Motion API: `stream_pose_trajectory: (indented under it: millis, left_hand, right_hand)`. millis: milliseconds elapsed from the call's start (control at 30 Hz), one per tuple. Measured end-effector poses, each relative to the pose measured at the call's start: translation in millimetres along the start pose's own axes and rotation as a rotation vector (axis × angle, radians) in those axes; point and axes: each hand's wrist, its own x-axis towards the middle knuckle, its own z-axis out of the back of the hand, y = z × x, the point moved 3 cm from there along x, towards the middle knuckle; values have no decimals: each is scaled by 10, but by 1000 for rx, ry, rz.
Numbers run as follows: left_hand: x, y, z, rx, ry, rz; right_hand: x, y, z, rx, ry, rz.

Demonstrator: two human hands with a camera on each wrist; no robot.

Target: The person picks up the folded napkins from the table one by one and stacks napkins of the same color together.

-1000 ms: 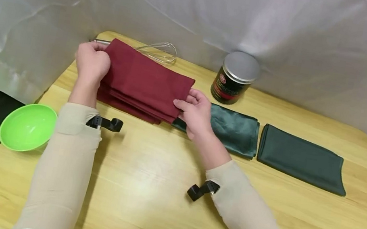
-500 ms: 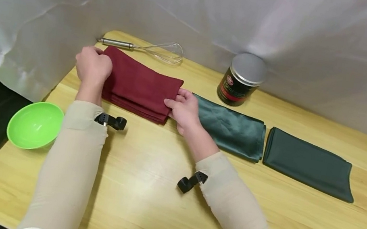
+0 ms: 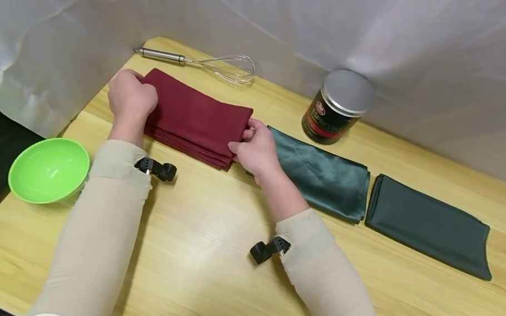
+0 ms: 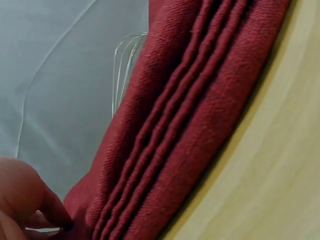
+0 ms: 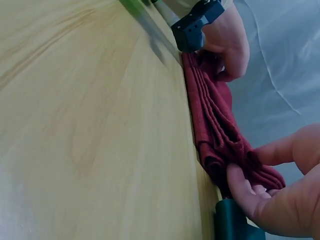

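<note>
A dark red cloth, folded into several layers, lies at the back left of the wooden table. Its left end is pinched by my left hand. At the right end my right hand holds the layers, with the thumb and fingers on either side of them in the right wrist view. The stacked fold edges of the red cloth fill the left wrist view. Just right of my right hand lies a shiny green folded cloth. Beyond it is a dark green folded cloth.
A whisk lies behind the red cloth. A black espresso can with a grey lid stands behind the shiny green cloth. At the left table edge sits a green bowl. A pale grey sheet hangs along the back.
The red cloth has come down toward the table and slightly left, held by both hands, baring the whisk handle. Its layers now lie more evenly. The view has shifted slightly.
</note>
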Motion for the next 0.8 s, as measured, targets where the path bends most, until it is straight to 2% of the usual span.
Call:
stream_pose_trajectory:
  millis: [167, 267, 433, 633, 800]
  left_hand:
    - [-13, 25, -8, 9, -29, 1]
    - [-6, 47, -23, 8, -42, 3]
    - [12, 70, -50, 7, -51, 7]
    - [38, 59, -70, 14, -37, 2]
    - [68, 66, -84, 37, -27, 6]
  right_hand:
    - [-26, 30, 35, -307, -63, 42]
    - [-39, 36, 60, -405, -85, 60]
    - [-37, 6, 75, -364, -98, 57]
    - [-28, -19, 73, -405, -103, 96]
    - [-13, -51, 45, -242, -57, 71]
